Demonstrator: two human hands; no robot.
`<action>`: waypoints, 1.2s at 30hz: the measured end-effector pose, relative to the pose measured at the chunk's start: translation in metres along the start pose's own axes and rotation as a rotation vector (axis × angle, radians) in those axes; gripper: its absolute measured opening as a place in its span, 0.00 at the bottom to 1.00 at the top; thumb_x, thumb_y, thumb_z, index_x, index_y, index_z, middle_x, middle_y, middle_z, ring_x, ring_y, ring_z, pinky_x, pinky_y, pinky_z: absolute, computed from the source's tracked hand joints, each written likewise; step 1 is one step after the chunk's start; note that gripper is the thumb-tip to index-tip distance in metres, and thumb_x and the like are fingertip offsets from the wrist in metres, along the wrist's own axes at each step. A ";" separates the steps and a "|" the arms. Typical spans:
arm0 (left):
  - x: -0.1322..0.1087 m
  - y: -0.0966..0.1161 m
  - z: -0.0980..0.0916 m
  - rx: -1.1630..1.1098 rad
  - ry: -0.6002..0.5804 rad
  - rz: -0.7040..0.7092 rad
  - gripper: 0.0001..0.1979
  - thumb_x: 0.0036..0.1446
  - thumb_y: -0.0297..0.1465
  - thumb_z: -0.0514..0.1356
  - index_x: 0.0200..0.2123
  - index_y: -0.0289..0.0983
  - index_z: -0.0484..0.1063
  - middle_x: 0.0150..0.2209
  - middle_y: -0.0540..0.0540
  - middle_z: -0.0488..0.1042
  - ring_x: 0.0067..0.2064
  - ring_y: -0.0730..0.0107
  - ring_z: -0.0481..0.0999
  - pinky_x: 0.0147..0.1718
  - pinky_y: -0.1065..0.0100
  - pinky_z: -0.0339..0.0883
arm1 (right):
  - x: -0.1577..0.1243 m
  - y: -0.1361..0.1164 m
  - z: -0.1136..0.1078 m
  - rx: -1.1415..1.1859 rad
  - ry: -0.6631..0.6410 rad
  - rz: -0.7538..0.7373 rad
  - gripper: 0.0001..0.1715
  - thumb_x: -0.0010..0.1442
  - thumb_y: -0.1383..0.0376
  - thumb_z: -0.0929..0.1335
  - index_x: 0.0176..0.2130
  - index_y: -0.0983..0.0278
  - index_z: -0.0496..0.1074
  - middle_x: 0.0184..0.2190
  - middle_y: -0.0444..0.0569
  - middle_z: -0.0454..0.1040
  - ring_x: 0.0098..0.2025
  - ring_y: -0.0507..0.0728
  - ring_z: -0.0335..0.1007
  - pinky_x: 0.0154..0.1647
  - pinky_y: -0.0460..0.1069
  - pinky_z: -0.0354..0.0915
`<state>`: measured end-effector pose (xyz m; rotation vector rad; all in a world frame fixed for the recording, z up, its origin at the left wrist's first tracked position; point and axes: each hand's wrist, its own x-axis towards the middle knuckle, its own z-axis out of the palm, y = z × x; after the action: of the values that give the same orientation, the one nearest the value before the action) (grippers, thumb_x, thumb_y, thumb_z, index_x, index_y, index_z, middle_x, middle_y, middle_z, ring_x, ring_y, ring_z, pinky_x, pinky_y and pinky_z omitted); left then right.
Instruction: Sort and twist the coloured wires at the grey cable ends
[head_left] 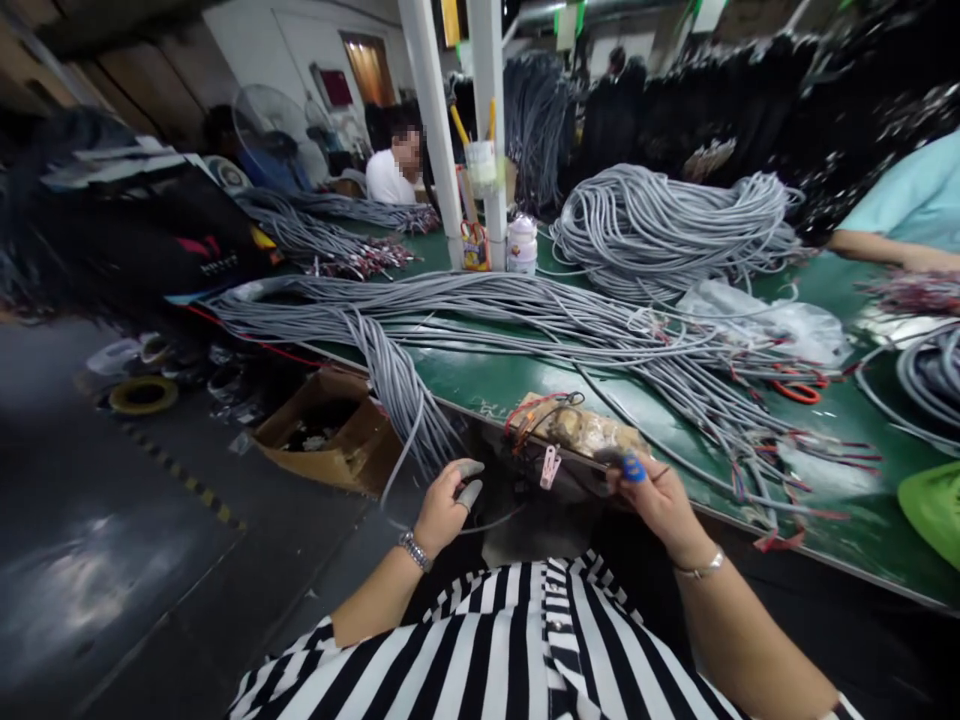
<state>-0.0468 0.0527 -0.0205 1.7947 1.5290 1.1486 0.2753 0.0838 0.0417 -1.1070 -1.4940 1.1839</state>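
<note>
My left hand point(442, 512) hangs in front of the table edge, grey covers on its thumb and a finger, which stand apart with nothing visible between them. Just beyond it, a bundle of grey cables point(401, 385) droops over the edge, and a single loose cable point(495, 524) curves below the hand. My right hand point(660, 503), with a blue wrap on one digit, is closed in a pinch at the edge; what it holds is too dark to make out. Close by are a pink clip point(550, 467) and a worn block point(581, 428) with thin wires.
Long grey cables point(480, 290) with stripped coloured ends lie across the green table point(480, 375). A big cable coil point(667, 225) sits behind, near white posts point(491, 130). An open cardboard box point(330, 430) stands on the floor at left. Co-workers sit behind and at right.
</note>
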 end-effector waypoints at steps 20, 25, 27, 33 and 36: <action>0.278 0.055 0.020 1.085 -0.371 0.031 0.32 0.57 0.50 0.49 0.53 0.31 0.67 0.52 0.29 0.72 0.53 0.43 0.71 0.49 0.53 0.63 | 0.029 0.005 -0.033 -0.171 0.328 -0.216 0.18 0.62 0.53 0.63 0.31 0.62 0.72 0.22 0.43 0.66 0.27 0.53 0.58 0.30 0.48 0.57; 0.266 0.070 0.004 1.064 -0.641 0.135 0.33 0.52 0.53 0.53 0.54 0.38 0.67 0.44 0.37 0.77 0.45 0.50 0.76 0.42 0.60 0.65 | 0.028 0.006 -0.032 -0.157 0.316 -0.245 0.15 0.63 0.57 0.63 0.31 0.61 0.72 0.23 0.44 0.66 0.27 0.53 0.59 0.31 0.49 0.58; 0.254 0.077 0.001 1.106 -0.655 0.240 0.25 0.54 0.49 0.53 0.48 0.40 0.72 0.41 0.39 0.78 0.44 0.51 0.77 0.43 0.60 0.64 | 0.028 0.006 -0.032 -0.174 0.309 -0.261 0.13 0.63 0.58 0.64 0.32 0.61 0.73 0.24 0.44 0.68 0.28 0.54 0.61 0.32 0.49 0.59; 0.241 0.111 -0.018 1.009 -0.209 0.330 0.13 0.56 0.36 0.52 0.35 0.36 0.74 0.36 0.39 0.78 0.43 0.55 0.75 0.42 0.62 0.63 | 0.026 0.009 -0.032 -0.258 0.319 -0.281 0.12 0.62 0.60 0.64 0.34 0.62 0.75 0.26 0.46 0.72 0.29 0.55 0.66 0.33 0.49 0.61; 0.243 0.130 -0.037 0.710 0.264 0.177 0.16 0.60 0.40 0.51 0.40 0.35 0.72 0.34 0.45 0.78 0.36 0.62 0.74 0.35 0.67 0.64 | 0.027 0.011 -0.033 -0.252 0.321 -0.300 0.13 0.62 0.60 0.64 0.37 0.63 0.76 0.28 0.47 0.74 0.31 0.55 0.68 0.35 0.49 0.63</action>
<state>-0.0084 0.2509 0.1702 2.3351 2.1639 1.0211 0.3031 0.1176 0.0382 -1.1288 -1.5158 0.5933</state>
